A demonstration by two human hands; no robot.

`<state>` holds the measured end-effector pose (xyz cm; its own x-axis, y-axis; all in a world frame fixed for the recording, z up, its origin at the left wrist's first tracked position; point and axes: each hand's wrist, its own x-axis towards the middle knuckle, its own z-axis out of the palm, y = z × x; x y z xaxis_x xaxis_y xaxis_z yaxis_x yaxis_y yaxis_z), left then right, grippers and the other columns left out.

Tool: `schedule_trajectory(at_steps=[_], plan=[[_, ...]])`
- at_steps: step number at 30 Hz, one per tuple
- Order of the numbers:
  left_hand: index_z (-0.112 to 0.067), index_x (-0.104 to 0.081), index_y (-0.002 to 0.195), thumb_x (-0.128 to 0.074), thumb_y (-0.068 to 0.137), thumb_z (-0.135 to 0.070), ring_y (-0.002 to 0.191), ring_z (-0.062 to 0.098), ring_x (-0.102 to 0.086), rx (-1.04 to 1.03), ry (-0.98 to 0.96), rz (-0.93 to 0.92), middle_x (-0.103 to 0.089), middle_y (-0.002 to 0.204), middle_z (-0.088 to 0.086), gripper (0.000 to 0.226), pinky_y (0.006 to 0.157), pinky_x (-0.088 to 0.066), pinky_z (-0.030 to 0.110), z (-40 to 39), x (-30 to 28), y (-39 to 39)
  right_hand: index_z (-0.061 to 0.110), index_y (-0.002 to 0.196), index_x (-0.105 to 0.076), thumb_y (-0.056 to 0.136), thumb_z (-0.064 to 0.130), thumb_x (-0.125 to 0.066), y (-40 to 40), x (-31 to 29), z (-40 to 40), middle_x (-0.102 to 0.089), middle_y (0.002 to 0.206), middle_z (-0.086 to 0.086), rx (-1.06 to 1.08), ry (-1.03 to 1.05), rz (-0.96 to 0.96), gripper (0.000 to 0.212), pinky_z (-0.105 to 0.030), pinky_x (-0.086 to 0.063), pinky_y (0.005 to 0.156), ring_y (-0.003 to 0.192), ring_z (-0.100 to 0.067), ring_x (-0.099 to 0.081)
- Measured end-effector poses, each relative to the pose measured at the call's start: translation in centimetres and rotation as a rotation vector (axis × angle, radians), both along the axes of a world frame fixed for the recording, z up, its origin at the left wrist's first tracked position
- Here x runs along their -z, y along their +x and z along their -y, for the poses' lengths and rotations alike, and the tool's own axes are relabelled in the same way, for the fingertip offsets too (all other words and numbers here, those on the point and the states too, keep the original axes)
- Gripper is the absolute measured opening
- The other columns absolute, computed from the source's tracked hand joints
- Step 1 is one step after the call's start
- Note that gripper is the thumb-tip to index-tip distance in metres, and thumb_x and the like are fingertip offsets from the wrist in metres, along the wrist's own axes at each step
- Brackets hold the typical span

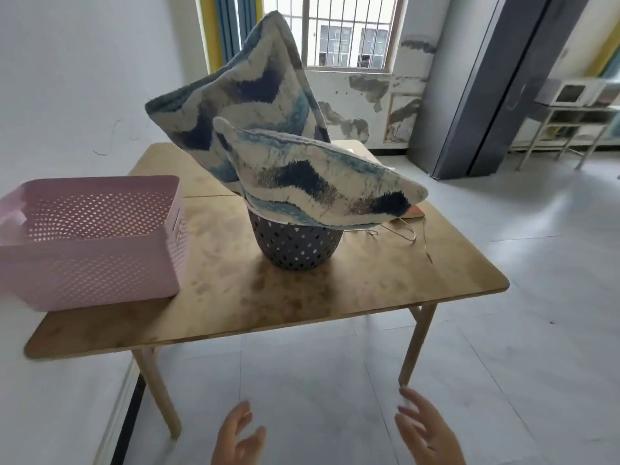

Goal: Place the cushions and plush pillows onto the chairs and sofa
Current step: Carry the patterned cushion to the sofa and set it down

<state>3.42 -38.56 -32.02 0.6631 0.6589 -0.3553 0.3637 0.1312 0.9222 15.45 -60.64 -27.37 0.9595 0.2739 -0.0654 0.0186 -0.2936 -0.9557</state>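
Head view: two cushions parked on the dark round basket (297, 245) mid-worktop (369, 280), likely just staging before seating. Rear cushion (241, 95) stands on a corner, leaning; front cushion (322, 186) lies flat across the rim, overhanging both sides. Both plush, cream with navy and teal wave pattern. Left hand (236, 437) and right hand (426, 431) low, near the worktop edge, each grip released, holding nothing. Pink crate (100, 243) at left. No chairs or sofa visible.

Left hand (238, 437) and right hand (427, 431) raised, fingers spread (both empty).
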Motion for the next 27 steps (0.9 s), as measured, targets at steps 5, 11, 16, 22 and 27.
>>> schedule_trajectory(at_steps=[5, 11, 16, 22, 27], plan=[[-0.015, -0.043, 0.113, -0.071, 0.073, -0.032, 0.112, 0.019, -0.051, -0.035, 0.105, 0.326, -0.053, 0.111, 0.001, 0.051, 0.068, -0.044, 0.002, -5.1, -8.0, 10.4, 0.056, 0.091, -0.057, 0.072, 0.048, -0.07, 11.3, -6.0, -4.0, -0.071, 0.095, 0.016, -0.069, 0.068, 0.17, 0.025, 0.006, -0.042, 0.066, 0.08, 0.023, -0.058], [-0.054, -0.037, 0.115, -0.05, 0.07, -0.071, 0.113, -0.009, -0.045, -0.106, 0.73, 0.639, -0.041, 0.121, -0.037, 0.05, 0.094, -0.042, 0.011, -9.8, -17.4, 18.1, 0.057, 0.092, -0.059, 0.054, 0.085, -0.053, 23.1, -14.7, -6.3, -0.066, 0.091, 0.036, -0.037, 0.269, 0.443, 0.047, -0.006, -0.052, 0.074, 0.088, 0.009, -0.063], [-0.016, -0.045, 0.114, -0.046, 0.081, -0.047, 0.121, 0.02, -0.037, -0.314, 1.214, 0.511, -0.048, 0.129, 0.005, 0.045, 0.105, -0.03, 0.027, -11.2, -24.6, 23.4, 0.05, 0.088, -0.065, 0.059, 0.082, -0.052, 29.0, -20.6, -9.4, -0.07, 0.092, 0.028, -0.359, 0.326, 0.57, 0.045, -0.02, -0.053, 0.082, 0.094, -0.007, -0.065], [-0.008, -0.068, 0.078, -0.034, 0.081, -0.039, 0.102, 0.023, -0.046, -0.315, 1.51, 0.084, -0.07, 0.085, 0.009, 0.046, 0.089, -0.033, 0.04, -12.8, -26.3, 27.5, 0.069, 0.092, -0.051, 0.061, 0.072, -0.05, 32.3, -22.5, -13.8, -0.054, 0.103, 0.047, -0.908, -0.069, 0.615, 0.032, -0.003, -0.045, 0.079, 0.099, 0.009, -0.057], [-0.025, -0.029, 0.048, -0.032, 0.079, -0.036, 0.052, 0.013, -0.037, -0.108, 1.583, 0.027, -0.025, 0.042, -0.013, 0.034, 0.075, -0.036, 0.038, -12.7, -26.5, 27.8, 0.06, 0.089, -0.058, 0.06, 0.076, -0.056, 33.9, -23.0, -16.0, -0.062, 0.092, 0.037, -1.091, -0.152, 0.479, 0.034, -0.007, -0.047, 0.08, 0.088, 0.008, -0.06]])
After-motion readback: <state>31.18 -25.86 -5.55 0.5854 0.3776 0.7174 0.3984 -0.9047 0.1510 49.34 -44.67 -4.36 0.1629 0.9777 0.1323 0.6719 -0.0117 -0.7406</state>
